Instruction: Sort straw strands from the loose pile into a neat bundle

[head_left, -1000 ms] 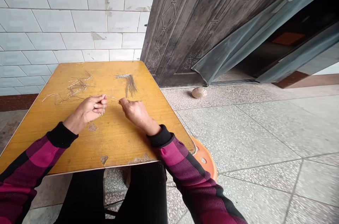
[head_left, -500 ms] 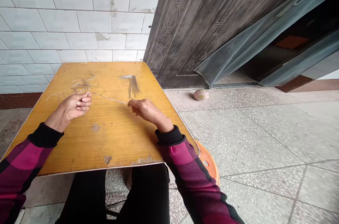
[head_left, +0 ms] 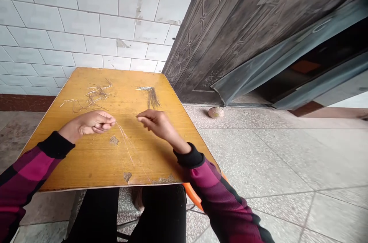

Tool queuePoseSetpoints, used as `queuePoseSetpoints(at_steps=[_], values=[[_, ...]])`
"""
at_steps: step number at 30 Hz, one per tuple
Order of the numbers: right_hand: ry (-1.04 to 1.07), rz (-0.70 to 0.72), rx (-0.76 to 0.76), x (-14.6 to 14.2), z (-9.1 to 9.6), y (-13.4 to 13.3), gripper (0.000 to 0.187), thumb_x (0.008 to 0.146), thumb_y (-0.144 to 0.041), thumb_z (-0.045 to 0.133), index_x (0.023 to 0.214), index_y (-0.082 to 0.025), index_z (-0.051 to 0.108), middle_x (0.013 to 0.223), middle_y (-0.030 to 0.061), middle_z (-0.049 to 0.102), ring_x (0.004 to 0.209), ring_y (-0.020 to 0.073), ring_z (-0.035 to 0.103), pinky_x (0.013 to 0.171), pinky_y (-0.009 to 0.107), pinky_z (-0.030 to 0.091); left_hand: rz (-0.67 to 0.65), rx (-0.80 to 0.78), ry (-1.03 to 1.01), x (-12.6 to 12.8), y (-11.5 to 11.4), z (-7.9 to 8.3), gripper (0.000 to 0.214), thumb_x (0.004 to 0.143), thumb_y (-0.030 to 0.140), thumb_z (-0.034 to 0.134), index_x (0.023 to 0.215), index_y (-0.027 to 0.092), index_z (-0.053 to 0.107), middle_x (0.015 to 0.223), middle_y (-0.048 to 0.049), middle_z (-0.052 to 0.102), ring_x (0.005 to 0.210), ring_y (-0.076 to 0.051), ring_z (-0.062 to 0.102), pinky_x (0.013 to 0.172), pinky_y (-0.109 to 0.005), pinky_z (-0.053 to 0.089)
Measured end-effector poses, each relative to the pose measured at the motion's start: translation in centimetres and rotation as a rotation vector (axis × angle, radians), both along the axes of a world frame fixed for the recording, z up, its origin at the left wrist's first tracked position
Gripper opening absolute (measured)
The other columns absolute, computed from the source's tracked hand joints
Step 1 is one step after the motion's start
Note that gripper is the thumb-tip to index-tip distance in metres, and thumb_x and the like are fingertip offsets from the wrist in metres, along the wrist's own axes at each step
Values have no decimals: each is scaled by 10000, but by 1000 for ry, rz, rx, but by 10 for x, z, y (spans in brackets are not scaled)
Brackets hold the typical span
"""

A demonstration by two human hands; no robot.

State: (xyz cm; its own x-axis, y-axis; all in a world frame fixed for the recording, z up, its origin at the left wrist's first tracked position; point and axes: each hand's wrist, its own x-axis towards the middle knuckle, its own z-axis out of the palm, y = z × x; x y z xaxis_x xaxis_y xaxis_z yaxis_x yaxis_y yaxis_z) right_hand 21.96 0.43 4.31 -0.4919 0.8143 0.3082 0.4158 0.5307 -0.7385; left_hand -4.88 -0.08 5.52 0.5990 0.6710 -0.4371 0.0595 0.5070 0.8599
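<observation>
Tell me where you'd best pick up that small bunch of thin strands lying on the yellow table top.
Pinch the bunch of thin strands at its narrow top, coming straight down from above. The strands gather there, while their lower ends splay loosely and could scatter. The right hand lies closest, just below the bunch.

The left hand (head_left: 96, 122) is lying with the back upward, and its fingers (head_left: 107, 122) curl inward and point to the right. The right hand (head_left: 153, 121) reaches to the left, and its thumb and first finger (head_left: 140, 118) come close together in a small pinch. The two hands are near each other but do not touch. Both forearms come from the near side and lean inward, and the wrists are slightly bent. Each arm wears a magenta and black checked sleeve (head_left: 221, 206) with a black cuff (head_left: 56, 145).
</observation>
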Motion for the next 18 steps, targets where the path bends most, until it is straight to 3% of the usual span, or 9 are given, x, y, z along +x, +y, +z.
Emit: queuePoseSetpoints(at_steps=[4, 11, 15, 18], values=[[-72, 154, -162, -38, 6, -7, 182, 841, -298, 645, 930, -139, 649, 767, 22, 674, 552, 68, 549, 515, 188, 413, -114, 37, 37, 20, 9, -10, 228, 777, 289, 682, 652, 113, 609, 534, 16, 428, 357, 8, 195, 321, -130, 136], [205, 194, -574, -56, -11, 17, 118, 745, -148, 659, 811, -149, 561, 630, -34, 613, 487, 71, 561, 432, 167, 454, -6, 240, 147, 14, 17, -19, 266, 779, 369, 658, 676, 131, 600, 551, 17, 462, 385, -10, 207, 371, -170, 116], [210, 55, -591, -55, -13, 48, 103, 724, -64, 621, 751, -147, 568, 607, -31, 628, 462, 65, 559, 441, 169, 481, 271, 399, 271, 10, 20, -25, 243, 788, 370, 604, 735, 134, 628, 493, 47, 380, 408, -45, 216, 393, -191, 129], [59, -239, -476, -45, -8, 88, 109, 736, -65, 630, 694, -151, 578, 551, -32, 620, 447, 74, 558, 454, 177, 490, 485, 435, 328, 7, 23, -34, 179, 742, 314, 593, 768, 139, 616, 588, 23, 482, 434, -55, 289, 411, -195, 195]])
